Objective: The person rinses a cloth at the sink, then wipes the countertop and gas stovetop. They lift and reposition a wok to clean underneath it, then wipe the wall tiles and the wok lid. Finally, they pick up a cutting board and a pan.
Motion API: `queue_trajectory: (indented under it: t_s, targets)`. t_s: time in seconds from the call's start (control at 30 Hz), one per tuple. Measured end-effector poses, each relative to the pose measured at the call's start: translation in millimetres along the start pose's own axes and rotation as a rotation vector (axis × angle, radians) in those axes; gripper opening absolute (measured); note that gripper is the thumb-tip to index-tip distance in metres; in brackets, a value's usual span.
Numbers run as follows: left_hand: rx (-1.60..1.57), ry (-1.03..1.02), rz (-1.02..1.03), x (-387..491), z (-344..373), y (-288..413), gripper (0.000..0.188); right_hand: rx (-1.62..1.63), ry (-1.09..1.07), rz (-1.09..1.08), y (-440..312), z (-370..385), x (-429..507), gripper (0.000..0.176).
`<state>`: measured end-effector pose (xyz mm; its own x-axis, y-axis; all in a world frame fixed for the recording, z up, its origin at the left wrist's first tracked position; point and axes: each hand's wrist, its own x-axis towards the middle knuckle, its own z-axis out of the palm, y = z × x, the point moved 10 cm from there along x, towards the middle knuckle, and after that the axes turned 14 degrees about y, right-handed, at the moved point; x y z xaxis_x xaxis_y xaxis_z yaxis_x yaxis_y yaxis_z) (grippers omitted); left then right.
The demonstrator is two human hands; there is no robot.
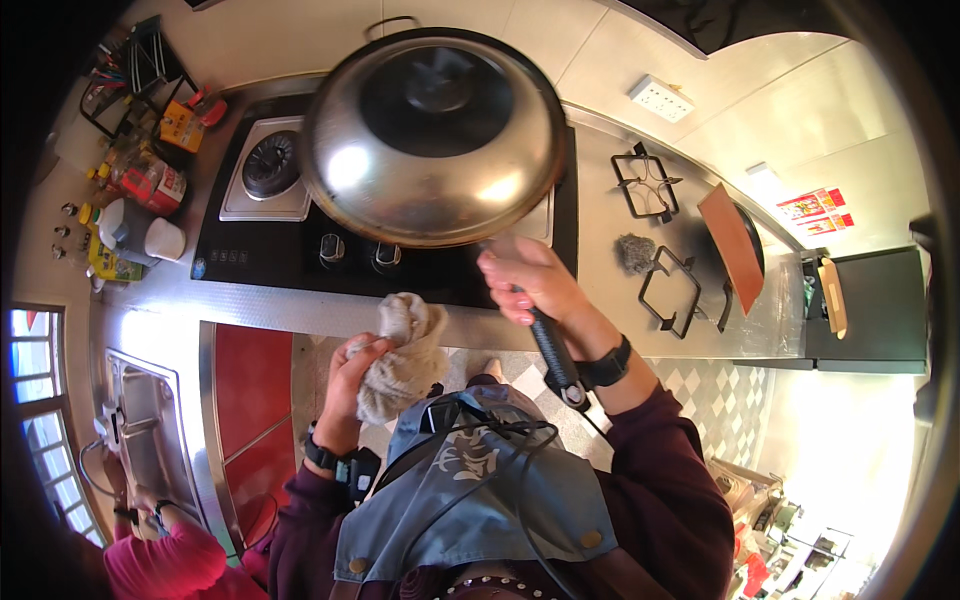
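Observation:
My right hand (pixel 525 279) is closed around the long black handle of a wok, close to its rim. A domed metal lid (pixel 442 199) with a dark centre and knob covers the wok, so its inside is hidden. The wok is over the right part of a black gas hob (pixel 300 259), hiding most of the burner area there. My left hand (pixel 356 371) grips a crumpled beige cloth (pixel 405 360) in front of the hob's front edge. The left burner (pixel 271 165) is uncovered.
Pan supports (pixel 646 184) and a steel-wool scourer (pixel 635 253) lie right of the hob; a black pan (pixel 752 232) and reddish board (pixel 731 247) are beyond. Bottles and jars (pixel 154 186) crowd the left. A co-worker's pink sleeve (pixel 165 559) is near the sink (pixel 154 435).

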<state>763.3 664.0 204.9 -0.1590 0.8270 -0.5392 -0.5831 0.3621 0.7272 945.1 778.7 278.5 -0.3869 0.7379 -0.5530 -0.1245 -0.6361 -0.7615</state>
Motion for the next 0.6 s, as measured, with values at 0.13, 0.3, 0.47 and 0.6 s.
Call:
queue_trajectory:
  t_s: [0.13,0.3,0.47,0.6]
  targets:
    - [-0.076,-0.101,-0.005,-2,49,-33,0.019,0.028,0.099,0.05,0,-63,-15,0.017]
    - [0.055,-0.147,-0.087,-8,107,-78,0.035,0.109,0.122,0.026,10,-107,-16,0.017]
    - [0.119,-0.196,-0.026,-5,152,-87,0.045,0.129,0.013,0.075,26,-120,-7,0.015]
    - [0.077,-0.173,-0.047,3,174,-92,0.048,0.132,0.02,0.066,30,-127,-2,0.017]
